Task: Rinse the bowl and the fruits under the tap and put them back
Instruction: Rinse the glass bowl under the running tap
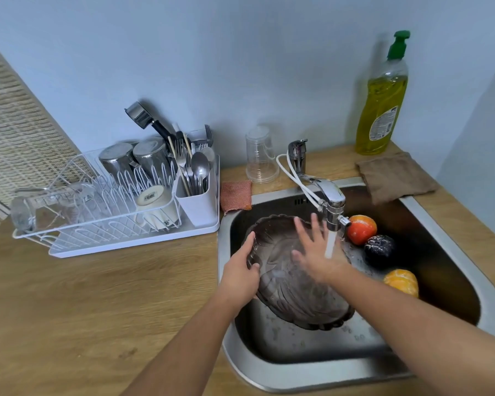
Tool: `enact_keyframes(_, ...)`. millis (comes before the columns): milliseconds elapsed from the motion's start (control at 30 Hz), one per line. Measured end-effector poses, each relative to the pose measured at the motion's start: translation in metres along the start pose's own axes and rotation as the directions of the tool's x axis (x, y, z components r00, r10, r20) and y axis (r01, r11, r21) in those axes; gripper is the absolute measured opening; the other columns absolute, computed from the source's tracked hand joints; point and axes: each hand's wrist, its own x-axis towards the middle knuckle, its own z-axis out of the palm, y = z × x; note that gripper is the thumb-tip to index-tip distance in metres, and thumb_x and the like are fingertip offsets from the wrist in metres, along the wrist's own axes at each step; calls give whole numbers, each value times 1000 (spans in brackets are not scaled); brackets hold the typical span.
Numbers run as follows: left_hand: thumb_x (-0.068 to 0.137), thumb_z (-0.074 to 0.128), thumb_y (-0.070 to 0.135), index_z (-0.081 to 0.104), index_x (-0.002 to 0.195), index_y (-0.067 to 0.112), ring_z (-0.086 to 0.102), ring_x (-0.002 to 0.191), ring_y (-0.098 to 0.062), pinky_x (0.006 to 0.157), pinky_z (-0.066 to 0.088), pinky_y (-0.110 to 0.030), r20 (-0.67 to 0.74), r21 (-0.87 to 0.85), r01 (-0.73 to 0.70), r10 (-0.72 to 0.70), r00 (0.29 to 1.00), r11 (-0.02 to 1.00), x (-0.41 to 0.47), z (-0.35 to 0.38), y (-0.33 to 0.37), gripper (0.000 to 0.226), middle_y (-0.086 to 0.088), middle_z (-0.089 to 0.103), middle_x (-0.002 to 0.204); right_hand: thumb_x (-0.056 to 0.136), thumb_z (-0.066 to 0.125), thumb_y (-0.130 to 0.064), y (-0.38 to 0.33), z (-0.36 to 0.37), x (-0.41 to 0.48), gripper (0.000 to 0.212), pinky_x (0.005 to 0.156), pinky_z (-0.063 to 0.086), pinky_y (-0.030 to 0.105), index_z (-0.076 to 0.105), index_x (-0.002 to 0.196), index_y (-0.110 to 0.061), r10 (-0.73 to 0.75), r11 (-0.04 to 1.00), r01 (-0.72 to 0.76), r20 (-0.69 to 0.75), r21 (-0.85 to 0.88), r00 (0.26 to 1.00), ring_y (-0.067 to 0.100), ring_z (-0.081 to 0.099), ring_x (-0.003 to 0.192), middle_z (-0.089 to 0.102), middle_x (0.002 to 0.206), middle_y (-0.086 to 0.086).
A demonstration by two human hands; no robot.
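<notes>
While left hand [240, 274] grips bowl [297, 292] rim to steady it under tap [330, 204], flat open right hand [316, 252] rubs inside, fruits [379, 248] beyond waiting.

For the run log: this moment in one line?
step: bowl rinse | left hand: grips bowl rim | right hand: open inside bowl | tap: running | fruits: three in sink

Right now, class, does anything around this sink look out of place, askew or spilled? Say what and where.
A shower head stands among the cutlery in the white holder, an odd place for it. The brown cloth at the back right overhangs the sink rim. Nothing looks spilled or broken.
</notes>
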Motion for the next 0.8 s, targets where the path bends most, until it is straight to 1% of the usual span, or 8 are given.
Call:
enact_keyframes(67, 96, 45, 3, 29, 147, 41, 54, 85, 6, 77, 49, -9, -16, -16, -15, 15, 1000, 1000, -1, 0, 0, 66, 13, 50, 132, 94, 22, -55, -11, 0, 2, 70, 115, 5, 61, -36, 132, -44, -55, 996, 53, -32, -73, 998, 33, -5, 146, -33, 151, 2)
enact_keyframes(167, 95, 45, 2, 29, 146, 43, 55, 114, -8, 103, 47, -31, -55, -43, -26, 23, 998, 999, -1, -3, -3, 67, 9, 49, 140, 94, 26, -53, 11, -4, -2, 72, 115, 21, 54, -35, 131, -45, -10, 997, 10, -1, -75, 1000, 33, 8, 146, -23, 157, 2)
enact_keyframes(300, 96, 46, 1, 28, 146, 44, 46, 126, -10, 112, 38, -37, -82, -101, -40, 32, 996, 994, 0, 0, -12, 68, 13, 45, 138, 88, 51, -38, 38, -9, -23, 84, 102, 41, 42, -11, 143, -53, 106, 953, -133, 115, 271, 988, 34, 36, 135, 11, 159, 9)
enact_keyframes(433, 93, 48, 3, 30, 144, 47, 51, 125, -14, 106, 45, -41, -122, -219, -39, 12, 992, 975, 7, 11, -20, 70, 8, 49, 142, 91, 53, -6, 40, -9, -53, 69, 76, 56, 38, 28, 143, -45, 216, 502, -200, 102, 841, 971, 21, 63, 96, 54, 124, -8)
enact_keyframes(533, 94, 50, 5, 24, 148, 43, 50, 124, -13, 107, 44, -36, -36, -231, -34, 26, 999, 972, 13, 17, -22, 70, 12, 46, 140, 93, 44, 6, 40, -13, -64, 64, 62, 59, 39, 43, 137, -40, 262, 243, -185, 119, 952, 958, 24, 63, 88, 58, 120, -4)
enact_keyframes(633, 94, 55, 20, 15, 152, 34, 38, 137, -27, 114, 33, -39, -10, 71, 30, -29, 1000, 997, 22, 25, -24, 71, -6, 32, 154, 92, 42, 6, 46, -20, -70, 61, 79, 58, 45, 43, 139, -32, 343, 336, -140, 17, 931, 939, 28, 59, 109, 54, 131, 1)
enact_keyframes(733, 94, 50, 42, 17, 152, 25, -4, 148, -36, 119, 10, -46, 2, 690, -5, 5, 1000, 724, 26, 46, -15, 69, -15, -13, 160, 92, 43, 2, 52, -33, -83, 58, 92, 51, 33, 41, 141, -29, 355, 562, -111, -117, 820, 928, 16, 56, 105, 55, 129, 1)
enact_keyframes(800, 94, 42, 53, 15, 152, 23, -15, 148, -31, 119, -1, -46, 165, 755, -198, 111, 980, 625, 24, 71, -4, 71, -13, -19, 160, 92, 42, 2, 53, -42, -91, 59, 92, 48, 27, 40, 143, -28, 353, 637, -114, -157, 763, 922, 17, 55, 103, 54, 127, 3)
